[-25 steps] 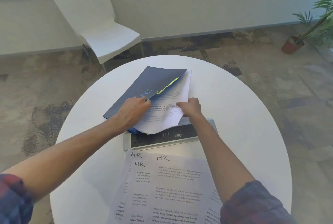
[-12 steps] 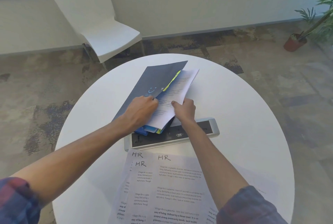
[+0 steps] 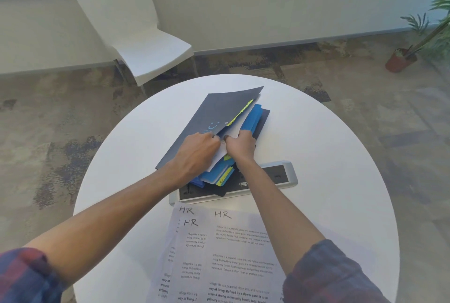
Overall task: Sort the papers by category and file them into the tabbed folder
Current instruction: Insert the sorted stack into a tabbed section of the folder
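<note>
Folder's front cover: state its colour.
Dark navy front cover, with a small light-blue smiley mark; seen in the head view.

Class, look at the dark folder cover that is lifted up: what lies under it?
Under the dark cover: white paper held by both hands, yellow tabs, blue dividers. The cover and hands hide the paper's text and the tab labels.

Fingertips of the left hand [image 3: 197, 147] tucked out of sight under the folder [image 3: 214, 117] cover. White sheet [image 3: 233, 129] mostly buried between cover and blue dividers [image 3: 253, 117]. Right hand [image 3: 239, 144] curled, grip unclear. HR papers [image 3: 219, 254] cut off at the bottom edge. Potted plant [image 3: 401, 59] clipped at right, blurred.
</note>
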{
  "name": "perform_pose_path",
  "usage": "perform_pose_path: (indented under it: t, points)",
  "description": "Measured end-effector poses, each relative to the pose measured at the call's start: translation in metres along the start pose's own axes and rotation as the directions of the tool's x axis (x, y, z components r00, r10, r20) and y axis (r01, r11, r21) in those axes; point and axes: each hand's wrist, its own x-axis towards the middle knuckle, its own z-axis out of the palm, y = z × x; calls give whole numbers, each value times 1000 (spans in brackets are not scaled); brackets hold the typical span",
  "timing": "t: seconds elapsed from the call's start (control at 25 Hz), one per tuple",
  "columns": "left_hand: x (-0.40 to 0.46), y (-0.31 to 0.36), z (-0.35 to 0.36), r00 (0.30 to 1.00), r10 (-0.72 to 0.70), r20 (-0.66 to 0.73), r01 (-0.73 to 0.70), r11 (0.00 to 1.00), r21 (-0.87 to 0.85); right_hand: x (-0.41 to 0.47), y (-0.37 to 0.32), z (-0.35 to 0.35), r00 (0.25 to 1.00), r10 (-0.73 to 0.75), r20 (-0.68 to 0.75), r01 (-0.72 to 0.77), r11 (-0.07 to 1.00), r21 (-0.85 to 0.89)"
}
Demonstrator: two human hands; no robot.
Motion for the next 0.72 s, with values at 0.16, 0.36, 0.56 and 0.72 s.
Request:
perform_pose_path:
  t: [0.16, 0.36, 0.56, 0.72]
  points:
    - [3, 7, 4, 999, -15, -33, 13, 999, -47, 0, -8, 4, 999, 34, 37, -32, 999, -44]
    - [2, 8, -3, 999, -45, -18, 45, 999, -22, 6, -3, -7, 999, 53, -3, -53, 998, -45]
    - [3, 14, -4, 999, -39, 3, 39, 998, -53, 13, -8, -12, 1000, -3, 19, 4, 997, -71]
    - [2, 13, -1, 998, -67, 9, 67, 996, -66, 20, 1, -12, 994, -27, 109, 28, 1000, -13]
